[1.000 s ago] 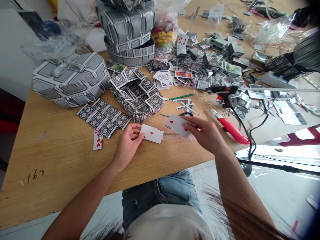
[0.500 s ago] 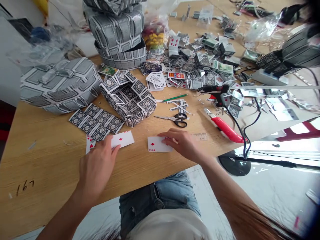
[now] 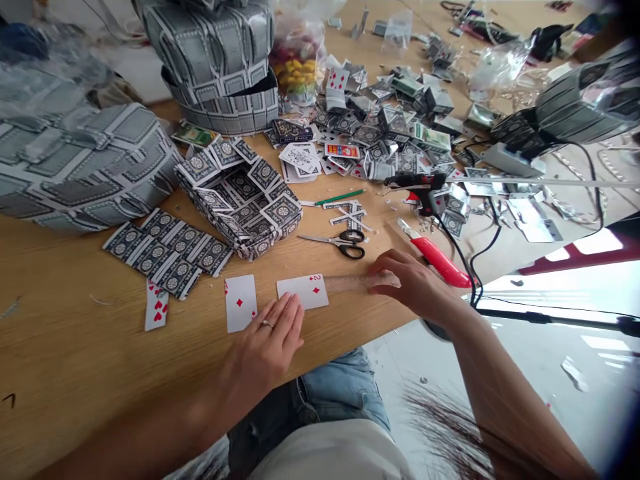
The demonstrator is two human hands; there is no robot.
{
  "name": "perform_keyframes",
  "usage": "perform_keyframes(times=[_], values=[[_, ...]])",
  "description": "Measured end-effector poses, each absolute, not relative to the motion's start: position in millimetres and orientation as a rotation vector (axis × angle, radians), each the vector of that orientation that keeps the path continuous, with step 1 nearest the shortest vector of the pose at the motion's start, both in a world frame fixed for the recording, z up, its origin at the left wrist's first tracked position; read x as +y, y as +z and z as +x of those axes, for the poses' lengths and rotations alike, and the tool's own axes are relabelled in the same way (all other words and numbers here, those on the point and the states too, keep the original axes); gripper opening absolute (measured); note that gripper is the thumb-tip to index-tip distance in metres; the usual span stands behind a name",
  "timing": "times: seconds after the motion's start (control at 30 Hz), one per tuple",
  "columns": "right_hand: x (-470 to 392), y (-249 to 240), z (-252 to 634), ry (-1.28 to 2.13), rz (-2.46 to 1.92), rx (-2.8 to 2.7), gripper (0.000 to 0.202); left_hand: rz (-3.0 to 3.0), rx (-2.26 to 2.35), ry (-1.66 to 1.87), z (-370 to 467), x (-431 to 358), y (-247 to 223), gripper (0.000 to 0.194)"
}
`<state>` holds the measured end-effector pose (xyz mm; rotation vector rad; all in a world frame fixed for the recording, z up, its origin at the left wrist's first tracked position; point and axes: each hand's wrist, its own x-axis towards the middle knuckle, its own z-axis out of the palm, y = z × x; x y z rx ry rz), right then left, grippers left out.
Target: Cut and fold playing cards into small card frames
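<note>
My left hand (image 3: 273, 343) lies with its fingers stretched out, the fingertips resting on the lower edge of a two of diamonds playing card (image 3: 300, 288). Just left of it an ace of diamonds (image 3: 240, 297) lies face up, upright to me. A clear ruler (image 3: 345, 283) lies flat at the right end of the two of diamonds. My right hand (image 3: 407, 283) grips the ruler's far right end between thumb and fingers. Farther left is a panel of joined cards (image 3: 167, 257), with a hearts card (image 3: 156, 307) partly under it.
A box made of cards (image 3: 245, 207) stands behind the cards. Scissors (image 3: 345, 243), a green pencil (image 3: 340, 197), a red-handled cutter (image 3: 443, 260) and a glue gun (image 3: 425, 190) lie nearby. Woven card baskets (image 3: 85, 167) stand left, loose cards and boxes (image 3: 390, 127) behind.
My left hand has let go of the ace and moved right onto the two of diamonds. My right hand has left that card and taken hold of the ruler. The view has shifted rightward.
</note>
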<state>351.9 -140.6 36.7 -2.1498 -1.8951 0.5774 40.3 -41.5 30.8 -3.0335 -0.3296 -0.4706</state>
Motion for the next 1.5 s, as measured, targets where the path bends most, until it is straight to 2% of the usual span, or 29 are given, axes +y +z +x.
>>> perform_keyframes(times=[0.13, 0.27, 0.4, 0.47, 0.57, 0.67, 0.83, 1.03, 1.2, 1.5], values=[[-148.9, 29.3, 357.9, 0.553, -2.22, -1.822, 0.032, -3.05, -0.397, -0.397, 45.7, -39.9, 8.7, 0.041], [-148.5, 51.2, 365.5, 0.557, -2.316, -1.609, 0.034, -3.063, -0.446, -0.387, 45.3, -40.6, 6.0, 0.042], [-142.8, 69.9, 344.5, 0.678, -2.036, -1.716, 0.046, -3.07, -0.502, -0.337, 45.5, -43.4, 6.1, 0.046], [-143.5, 67.0, 323.5, 0.755, -1.909, -1.786, 0.048, -3.082, -0.52, -0.3, 45.7, -44.5, 5.7, 0.047], [-154.4, 50.0, 288.9, 0.786, -1.943, -1.806, 0.049, -3.119, -0.526, -0.291, 45.5, -44.5, 5.0, 0.046], [-171.2, 31.6, 260.4, 0.671, -2.063, -1.825, 0.056, -3.146, -0.525, -0.301, 45.5, -42.4, 5.2, 0.045], [-185.5, 25.2, 233.2, 0.39, -2.317, -1.935, 0.05, -3.099, -0.502, -0.214, 55.2, -34.3, 14.8, 0.047], [-189.3, 26.2, 218.3, 0.281, -2.287, -1.893, 0.063, -3.039, -0.406, -0.082, 81.1, -26.5, 26.1, 0.053], [-194.2, 18.4, 212.7, 0.322, -2.241, -1.858, 0.073, -3.128, -0.442, -0.099, 86.2, -25.2, 20.2, 0.047], [-198.4, 14.1, 198.3, 0.403, -2.301, -1.699, 0.082, -3.141, -0.483, -0.051, 86.8, -22.4, 21.7, 0.048]])
